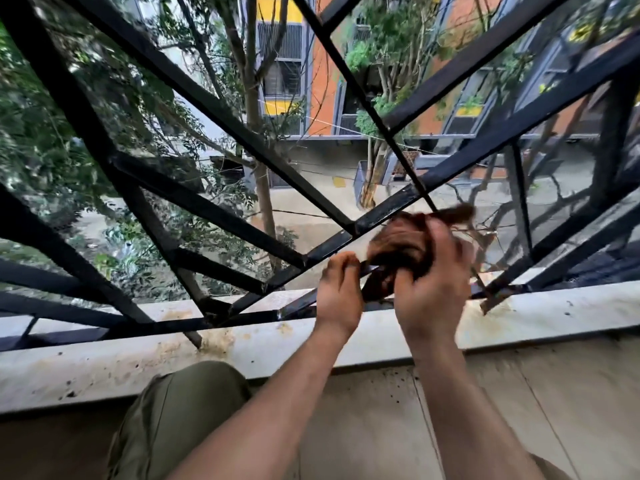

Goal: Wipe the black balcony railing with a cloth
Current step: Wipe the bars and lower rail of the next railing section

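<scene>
Head view: our right hand (429,271) clamps the bunched brown cloth (398,244) around a slanting bar of the black railing (381,211). Our left hand (337,292) appears to pinch the cloth's lower tail just below. The bar's long axis climbs up-right, away from us, so the right hand is nearer the unwiped length.

the brown cloth (401,244) and the right hand (433,282) gripping it are blurred, the cloth hides a stretch of the black railing (207,202), and whether the left hand (341,292) pinches cloth or railing is unclear.
</scene>
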`<control>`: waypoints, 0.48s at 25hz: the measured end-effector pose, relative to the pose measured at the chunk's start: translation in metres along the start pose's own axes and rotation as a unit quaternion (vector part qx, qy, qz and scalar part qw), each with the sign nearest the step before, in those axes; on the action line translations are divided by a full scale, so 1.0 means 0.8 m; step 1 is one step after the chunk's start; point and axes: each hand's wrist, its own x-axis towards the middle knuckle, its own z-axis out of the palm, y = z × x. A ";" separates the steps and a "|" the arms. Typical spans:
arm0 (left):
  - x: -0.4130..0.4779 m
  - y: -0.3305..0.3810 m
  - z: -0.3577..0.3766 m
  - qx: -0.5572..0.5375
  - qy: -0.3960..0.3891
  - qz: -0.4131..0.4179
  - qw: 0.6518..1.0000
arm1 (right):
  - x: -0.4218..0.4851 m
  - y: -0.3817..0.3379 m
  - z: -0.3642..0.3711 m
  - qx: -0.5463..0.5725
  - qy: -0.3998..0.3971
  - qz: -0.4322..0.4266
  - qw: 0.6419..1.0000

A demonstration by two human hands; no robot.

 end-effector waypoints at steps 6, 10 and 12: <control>-0.007 -0.012 -0.020 -0.075 0.077 -0.095 0.990 | -0.013 -0.018 0.055 -0.179 -0.426 0.028 0.886; 0.003 -0.043 -0.075 0.111 0.036 -0.122 0.986 | 0.037 -0.008 0.001 -0.253 -0.241 0.009 0.937; 0.011 -0.046 -0.083 0.122 0.040 -0.146 0.981 | 0.035 0.008 -0.024 -0.267 -0.181 -0.027 0.946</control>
